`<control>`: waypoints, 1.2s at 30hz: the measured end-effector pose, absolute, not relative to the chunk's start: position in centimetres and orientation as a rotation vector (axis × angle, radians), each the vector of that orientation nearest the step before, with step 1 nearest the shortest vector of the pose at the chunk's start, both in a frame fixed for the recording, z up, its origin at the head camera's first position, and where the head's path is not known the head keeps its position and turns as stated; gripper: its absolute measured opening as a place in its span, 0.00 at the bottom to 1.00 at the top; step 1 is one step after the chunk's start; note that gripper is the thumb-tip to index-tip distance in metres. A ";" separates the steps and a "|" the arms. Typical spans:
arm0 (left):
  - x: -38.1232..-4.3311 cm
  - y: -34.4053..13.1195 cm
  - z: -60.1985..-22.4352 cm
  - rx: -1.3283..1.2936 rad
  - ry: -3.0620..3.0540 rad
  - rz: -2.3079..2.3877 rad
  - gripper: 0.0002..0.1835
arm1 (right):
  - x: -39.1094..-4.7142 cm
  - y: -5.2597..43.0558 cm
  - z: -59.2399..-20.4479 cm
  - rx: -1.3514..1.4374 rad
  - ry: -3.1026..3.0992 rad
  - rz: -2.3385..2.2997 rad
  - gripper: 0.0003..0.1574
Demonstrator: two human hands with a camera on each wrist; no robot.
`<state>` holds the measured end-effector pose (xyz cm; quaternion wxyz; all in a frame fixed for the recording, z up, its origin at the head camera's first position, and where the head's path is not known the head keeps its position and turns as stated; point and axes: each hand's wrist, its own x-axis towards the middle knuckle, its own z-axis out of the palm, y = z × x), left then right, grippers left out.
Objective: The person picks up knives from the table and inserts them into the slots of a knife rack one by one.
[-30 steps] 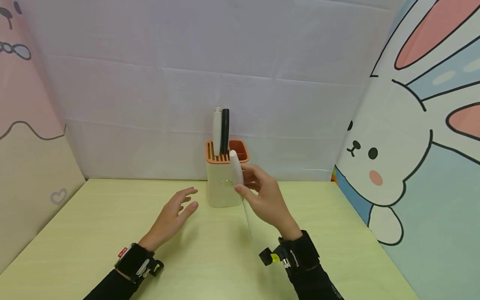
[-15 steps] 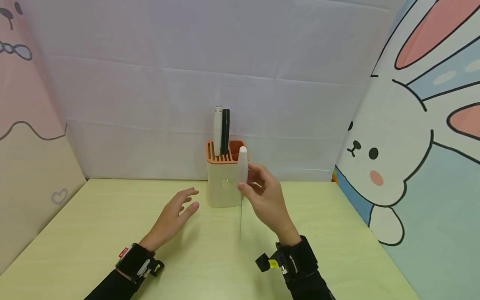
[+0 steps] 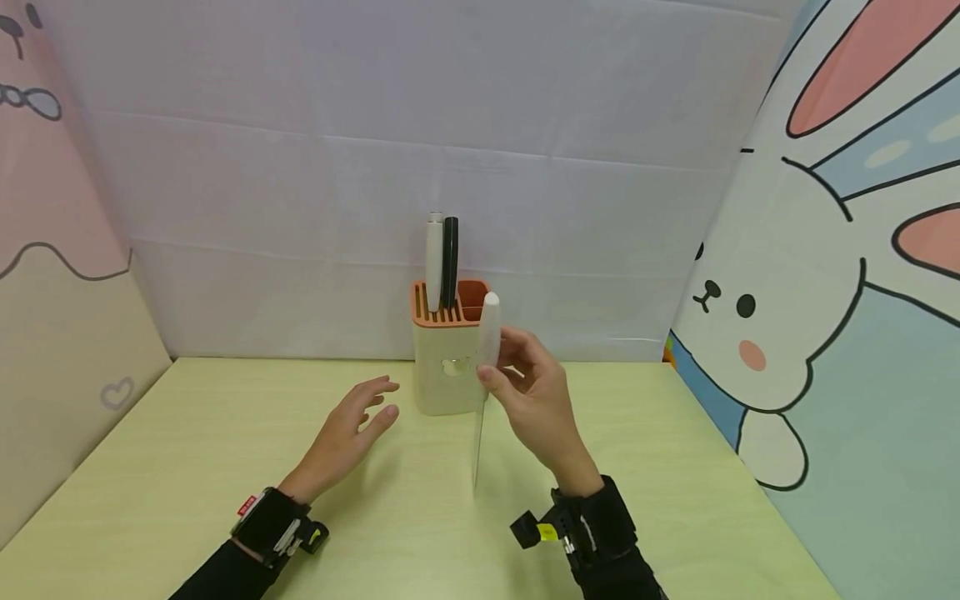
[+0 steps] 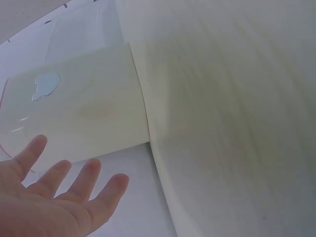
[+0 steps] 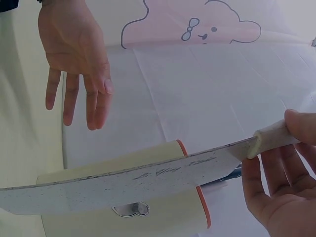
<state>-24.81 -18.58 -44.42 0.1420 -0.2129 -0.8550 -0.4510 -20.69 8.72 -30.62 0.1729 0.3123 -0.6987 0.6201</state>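
Observation:
My right hand (image 3: 536,408) grips a kitchen knife (image 3: 490,329) by its white handle, just in front of the knife block's right side. The blade points down, almost edge-on in the head view. Seen from the right wrist, the pale speckled blade (image 5: 123,183) stretches across the block, dark markings near the handle. A cream knife block (image 3: 442,383) with an orange slotted top stands at the back of the table. My left hand (image 3: 345,433) hovers left of the block, holding nothing; its fingers (image 4: 86,180) spread loosely in the left wrist view.
A white-handled tool (image 3: 434,267) and a black-handled one (image 3: 450,262) stand upright in the block's slots. A white sheet (image 3: 337,208) hangs right behind the table (image 3: 225,433). Cartoon-printed panels (image 3: 817,333) flank both sides.
The knife has shifted slightly right and turned: its handle leaned left before, and now it stands near upright with the tip swung left. My left hand has hardly moved.

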 end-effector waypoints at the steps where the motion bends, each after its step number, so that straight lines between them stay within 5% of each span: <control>1: -24.8 -18.6 -44.4 -0.615 -2.470 -1.301 0.22 | -20.7 8.7 -30.6 0.885 -1.984 1.758 0.27; 19: -24.5 -18.0 -43.5 -0.693 -2.435 -1.314 0.22 | -20.5 8.7 -30.6 0.853 -2.008 1.762 0.28; 36: -24.4 -14.8 -37.5 -0.846 -2.294 -1.302 0.22 | -20.7 8.7 -30.8 0.858 -2.008 1.764 0.27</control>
